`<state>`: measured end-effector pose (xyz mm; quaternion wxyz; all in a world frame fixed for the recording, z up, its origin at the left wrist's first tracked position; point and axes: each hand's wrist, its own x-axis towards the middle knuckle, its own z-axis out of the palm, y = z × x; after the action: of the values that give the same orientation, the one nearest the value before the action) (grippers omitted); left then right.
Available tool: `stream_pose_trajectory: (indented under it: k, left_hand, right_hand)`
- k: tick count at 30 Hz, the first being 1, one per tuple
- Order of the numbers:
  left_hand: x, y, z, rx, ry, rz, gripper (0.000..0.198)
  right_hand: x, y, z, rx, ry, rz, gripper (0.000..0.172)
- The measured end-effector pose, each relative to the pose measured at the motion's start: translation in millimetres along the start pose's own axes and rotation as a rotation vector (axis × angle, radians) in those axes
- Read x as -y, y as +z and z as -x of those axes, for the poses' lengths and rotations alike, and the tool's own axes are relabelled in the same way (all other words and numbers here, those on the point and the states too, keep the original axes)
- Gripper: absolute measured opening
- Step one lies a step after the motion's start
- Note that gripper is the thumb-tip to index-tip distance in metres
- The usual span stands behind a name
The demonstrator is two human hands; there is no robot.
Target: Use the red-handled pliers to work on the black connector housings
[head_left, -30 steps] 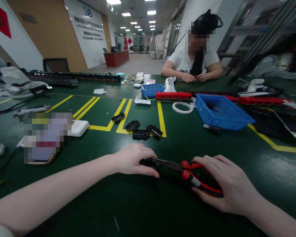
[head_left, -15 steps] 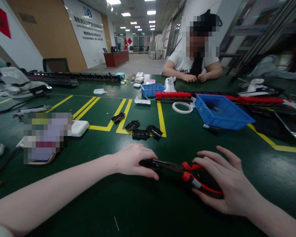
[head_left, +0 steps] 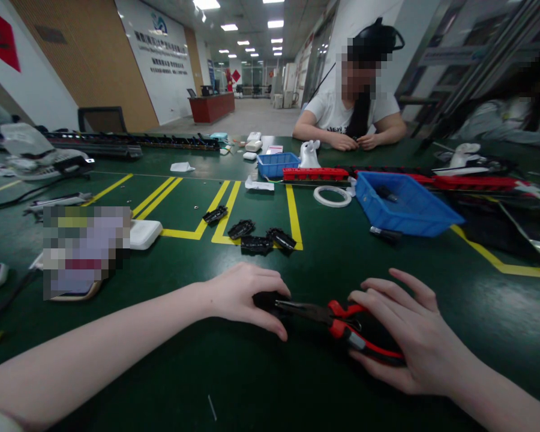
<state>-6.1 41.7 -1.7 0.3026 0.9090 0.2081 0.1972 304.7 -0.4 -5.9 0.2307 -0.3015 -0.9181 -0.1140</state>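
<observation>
My left hand (head_left: 240, 293) is closed round a small black part (head_left: 264, 301), mostly covered by the fingers. In my right hand (head_left: 416, 339) is a pair of long-nose pliers (head_left: 342, 327) with red and black handles. The handles are spread a little between thumb and fingers. Its jaws point left and their tips meet the edge of the black part; whether they grip it I cannot tell. Beyond my left hand, several similar black parts (head_left: 256, 244) lie on the green table (head_left: 315, 384).
A blue bin (head_left: 414, 216) with a dark item inside stands at right, a ring of white tape (head_left: 332, 197) beside it. Phone (head_left: 78, 294) and white case (head_left: 144, 234) lie left. A smaller blue bin (head_left: 276, 165) and red strips (head_left: 315, 174) sit farther back. Opposite sits a person (head_left: 355, 114).
The pliers have shifted slightly left, and their tips now show in front of the black part. My left thumb has dropped a little, and the part has turned in my fingers.
</observation>
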Motion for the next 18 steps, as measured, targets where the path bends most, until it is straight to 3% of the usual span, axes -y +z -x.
stream_pose_trajectory:
  k: [12,18]
  left_hand:
    - [-3.9,0.5,0.7,0.007,-0.032,-0.090,0.041]
    - [-1.6,1.3,-0.5,0.004,-0.047,-0.148,0.052]
  right_hand:
    - [-3.3,1.0,-1.2,0.047,-0.003,-0.071,0.047]
    - [-2.1,1.7,1.4,0.071,0.100,-0.118,0.043]
